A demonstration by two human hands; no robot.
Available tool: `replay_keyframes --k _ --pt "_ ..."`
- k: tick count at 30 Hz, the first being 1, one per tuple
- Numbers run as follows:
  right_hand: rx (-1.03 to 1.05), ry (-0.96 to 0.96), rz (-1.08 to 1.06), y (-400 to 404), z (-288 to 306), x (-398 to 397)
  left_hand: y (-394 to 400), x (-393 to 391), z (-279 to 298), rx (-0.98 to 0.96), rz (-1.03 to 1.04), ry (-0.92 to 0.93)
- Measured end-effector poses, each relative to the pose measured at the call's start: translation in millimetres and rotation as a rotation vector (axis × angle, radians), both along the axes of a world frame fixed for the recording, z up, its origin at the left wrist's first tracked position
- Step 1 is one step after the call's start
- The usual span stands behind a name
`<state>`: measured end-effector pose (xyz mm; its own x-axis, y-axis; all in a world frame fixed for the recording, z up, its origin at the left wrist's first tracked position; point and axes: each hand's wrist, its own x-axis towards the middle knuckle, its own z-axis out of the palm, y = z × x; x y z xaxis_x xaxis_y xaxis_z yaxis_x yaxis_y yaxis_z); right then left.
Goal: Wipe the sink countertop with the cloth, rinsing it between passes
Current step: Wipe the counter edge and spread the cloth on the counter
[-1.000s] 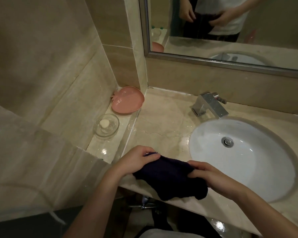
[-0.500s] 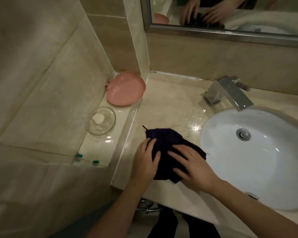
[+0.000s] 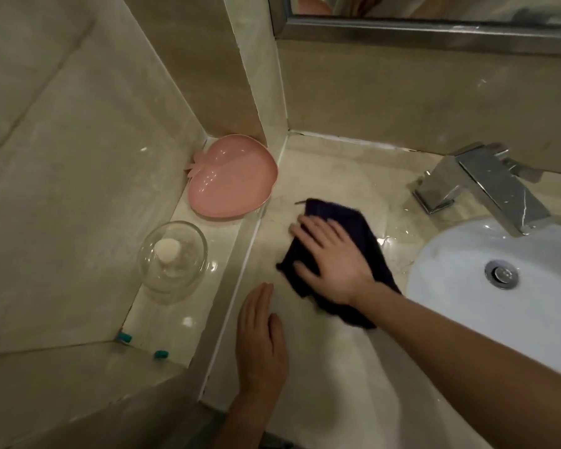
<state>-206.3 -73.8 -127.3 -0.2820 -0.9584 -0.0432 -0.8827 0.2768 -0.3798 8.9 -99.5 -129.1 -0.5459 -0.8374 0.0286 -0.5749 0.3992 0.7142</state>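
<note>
Cloth (image 3: pixel 340 254) is lying dark and crumpled on the table (image 3: pixel 331 367) beside the sink (image 3: pixel 467 319), my right hand (image 3: pixel 332 262) pressing it flat-fingered. It is looking soft, probably damp, so I am favouring palm pressure at its middle. My left hand (image 3: pixel 259 341) is resting spread nearby, holding nothing.

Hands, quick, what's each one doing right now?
Left hand: open, fingers straight, flat on the countertop, holding nothing.
Right hand: open, fingers spread, pressing the dark cloth onto the countertop.

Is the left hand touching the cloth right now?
No, the left hand lies flat on the bare countertop, apart from the dark cloth, which only the right hand presses.
</note>
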Motion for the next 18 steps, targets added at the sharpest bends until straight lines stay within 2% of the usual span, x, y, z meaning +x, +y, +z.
replay_keyframes --k 3,5,7,9,11,14,16,18 --pt "-0.027 -0.046 -0.143 -14 6 -63 -2 -2 -3 -0.029 0.001 -0.020" --pt "0.003 0.016 -0.263 -5 5 -89 -2 -3 -3 -0.028 0.004 -0.030" --pt "0.042 0.102 -0.418 16 2 -88 -1 -3 -3 -0.042 -0.003 -0.032" --pt "0.039 0.108 -0.501 39 2 -61 -2 -3 -3 -0.064 -0.012 -0.037" --pt "0.014 0.049 -0.435 59 4 -14 -4 -2 -5 -0.089 -0.025 -0.053" --pt "0.061 -0.096 -0.207 80 14 59 -2 -1 -5 -0.111 -0.019 -0.100" --pt "0.119 -0.164 -0.034 87 18 70 -3 -6 -1 -0.134 -0.020 -0.157" --pt "0.126 -0.088 0.121 94 17 52 -7 -18 5 -0.136 0.004 -0.229"
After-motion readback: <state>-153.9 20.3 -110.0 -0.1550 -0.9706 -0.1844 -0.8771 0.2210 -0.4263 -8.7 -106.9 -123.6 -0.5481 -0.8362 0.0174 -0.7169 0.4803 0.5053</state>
